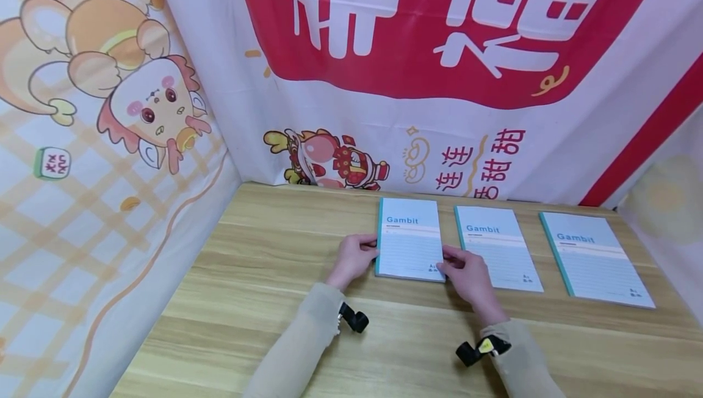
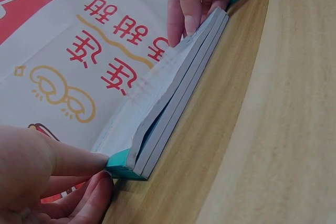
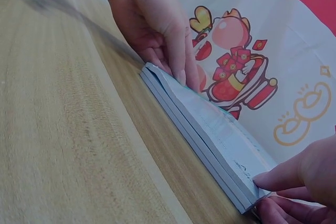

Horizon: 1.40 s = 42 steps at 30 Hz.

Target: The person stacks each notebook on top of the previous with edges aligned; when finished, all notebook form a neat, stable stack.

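A small stack of notebooks (image 1: 409,245) lies on the wooden table between my hands, light-blue "Gambit" cover upward. Its layers show at the near edge in the left wrist view, with a narrow gap under the top notebook (image 2: 152,108). My left hand (image 1: 356,257) holds the stack's teal spine (image 2: 126,165) near the lower left corner, thumb and fingers at the edge. At the lower right corner, my right hand (image 1: 467,273) pinches the stack, its thumb on the top cover in the right wrist view. The undersides of the notebooks are hidden.
Two more places on the table (image 1: 230,300) hold matching notebooks: one in the middle (image 1: 497,251), close beside my right hand, and one at the right (image 1: 595,260). A printed cloth (image 1: 340,105) hangs behind the table, another cloth (image 1: 99,202) along its left side.
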{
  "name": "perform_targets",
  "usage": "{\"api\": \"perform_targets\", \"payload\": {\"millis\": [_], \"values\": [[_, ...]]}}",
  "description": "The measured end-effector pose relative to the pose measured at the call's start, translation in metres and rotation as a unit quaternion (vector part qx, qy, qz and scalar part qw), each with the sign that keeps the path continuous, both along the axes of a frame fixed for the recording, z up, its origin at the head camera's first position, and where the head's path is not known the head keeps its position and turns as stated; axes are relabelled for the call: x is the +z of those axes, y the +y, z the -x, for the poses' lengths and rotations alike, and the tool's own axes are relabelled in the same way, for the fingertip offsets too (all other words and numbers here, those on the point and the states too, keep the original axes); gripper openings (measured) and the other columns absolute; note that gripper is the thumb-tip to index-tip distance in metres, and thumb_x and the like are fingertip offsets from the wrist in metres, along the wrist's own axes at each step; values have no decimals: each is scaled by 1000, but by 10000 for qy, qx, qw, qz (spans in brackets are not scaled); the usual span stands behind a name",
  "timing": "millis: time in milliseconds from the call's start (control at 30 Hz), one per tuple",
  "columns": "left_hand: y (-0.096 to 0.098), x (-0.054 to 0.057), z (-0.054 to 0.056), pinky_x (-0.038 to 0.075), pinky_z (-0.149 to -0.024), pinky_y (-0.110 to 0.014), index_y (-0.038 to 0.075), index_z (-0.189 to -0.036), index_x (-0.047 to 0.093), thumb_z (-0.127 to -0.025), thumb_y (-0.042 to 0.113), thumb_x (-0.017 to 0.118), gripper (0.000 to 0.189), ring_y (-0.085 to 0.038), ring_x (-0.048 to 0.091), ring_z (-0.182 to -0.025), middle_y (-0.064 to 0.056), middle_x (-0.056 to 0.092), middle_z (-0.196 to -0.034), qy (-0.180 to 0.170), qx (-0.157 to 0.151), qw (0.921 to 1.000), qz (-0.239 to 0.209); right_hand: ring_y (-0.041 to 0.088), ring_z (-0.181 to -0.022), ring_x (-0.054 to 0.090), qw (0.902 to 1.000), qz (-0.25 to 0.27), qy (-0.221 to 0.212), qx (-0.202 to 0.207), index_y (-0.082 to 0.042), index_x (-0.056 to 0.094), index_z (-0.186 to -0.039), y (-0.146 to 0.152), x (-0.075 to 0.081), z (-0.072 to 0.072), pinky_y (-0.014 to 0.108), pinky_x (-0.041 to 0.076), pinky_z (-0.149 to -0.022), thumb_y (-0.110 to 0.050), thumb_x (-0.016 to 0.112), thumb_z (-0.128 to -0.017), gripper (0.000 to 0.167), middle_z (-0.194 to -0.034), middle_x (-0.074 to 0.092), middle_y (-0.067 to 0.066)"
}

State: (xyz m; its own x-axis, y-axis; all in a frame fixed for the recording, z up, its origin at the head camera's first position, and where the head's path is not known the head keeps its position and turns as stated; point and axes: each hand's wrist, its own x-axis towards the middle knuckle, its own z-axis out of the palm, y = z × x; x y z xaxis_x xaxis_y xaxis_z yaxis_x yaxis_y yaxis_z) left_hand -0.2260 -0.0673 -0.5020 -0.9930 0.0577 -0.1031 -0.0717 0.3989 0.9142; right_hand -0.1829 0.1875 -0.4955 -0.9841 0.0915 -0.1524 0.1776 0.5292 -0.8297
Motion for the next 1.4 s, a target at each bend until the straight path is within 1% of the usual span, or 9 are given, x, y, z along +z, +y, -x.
{"api": "perform_targets", "payload": {"millis": [167,300,400,567,767,967,1067,1233,1400], "values": [[-1,2,-1,58,-82,-28,0,-132,66,-91,-1,74,41,-16,67,-93,-6,69,-106,10,1,10000,-75,29,-114,57,10000,52,13,-15,-5,55,-145,0,0,1,44,51,-96,-13,69,-99,49,-133,61,15],[-3,4,-3,58,-85,-29,2,-137,61,-89,6,78,51,-18,66,-95,-6,68,-109,-11,46,9997,-254,30,-117,58,9998,173,-62,-75,-5,51,-148,1,3,0,44,51,-98,-19,70,-99,55,-134,61,15],[-6,7,-5,57,-87,-30,5,-141,58,-89,16,80,58,-18,65,-98,-4,67,-112,-29,113,9992,-391,31,-121,57,9993,316,-136,-122,-6,48,-151,5,8,0,46,50,-101,-26,69,-100,59,-135,60,14],[-9,16,-8,56,-91,-33,6,-140,59,-91,27,79,57,-20,66,-105,-4,68,-114,123,122,9974,-699,33,-130,53,9983,558,-116,-131,-8,45,-153,14,20,-1,48,46,-107,-43,65,-100,67,-143,56,16],[-6,29,-11,54,-97,-31,5,-138,62,-91,36,80,60,-21,64,-117,-9,67,-130,226,17,9947,-1002,31,-140,43,9981,611,-75,-79,-14,46,-154,27,32,-3,53,35,-114,-66,60,-94,80,-150,51,12],[3,38,-17,51,-101,-32,11,-140,62,-90,39,80,60,-23,60,-125,-3,65,-134,338,-183,9929,-1127,31,-144,37,9982,591,-66,-121,-16,44,-155,43,35,-4,57,33,-115,-70,57,-92,84,-154,47,9],[11,42,-23,48,-104,-33,13,-141,61,-91,37,79,58,-19,58,-127,-3,63,-138,436,-386,9917,-1150,33,-145,35,9987,466,-56,-173,-15,44,-155,53,36,-4,60,31,-115,-72,56,-92,86,-155,46,10],[25,47,-33,43,-109,-32,12,-143,58,-91,37,79,62,-13,54,-130,-7,58,-144,535,-795,9879,-1221,36,-147,30,9995,280,-77,-95,-14,43,-156,70,37,-8,65,28,-114,-73,55,-92,88,-157,42,11],[39,47,-43,42,-109,-29,13,-144,58,-90,37,80,62,-13,53,-131,-5,57,-145,503,-1114,9835,-1330,38,-149,24,9987,450,-230,-26,-14,37,-158,90,33,-11,69,27,-112,-71,56,-92,89,-161,35,12]]}}
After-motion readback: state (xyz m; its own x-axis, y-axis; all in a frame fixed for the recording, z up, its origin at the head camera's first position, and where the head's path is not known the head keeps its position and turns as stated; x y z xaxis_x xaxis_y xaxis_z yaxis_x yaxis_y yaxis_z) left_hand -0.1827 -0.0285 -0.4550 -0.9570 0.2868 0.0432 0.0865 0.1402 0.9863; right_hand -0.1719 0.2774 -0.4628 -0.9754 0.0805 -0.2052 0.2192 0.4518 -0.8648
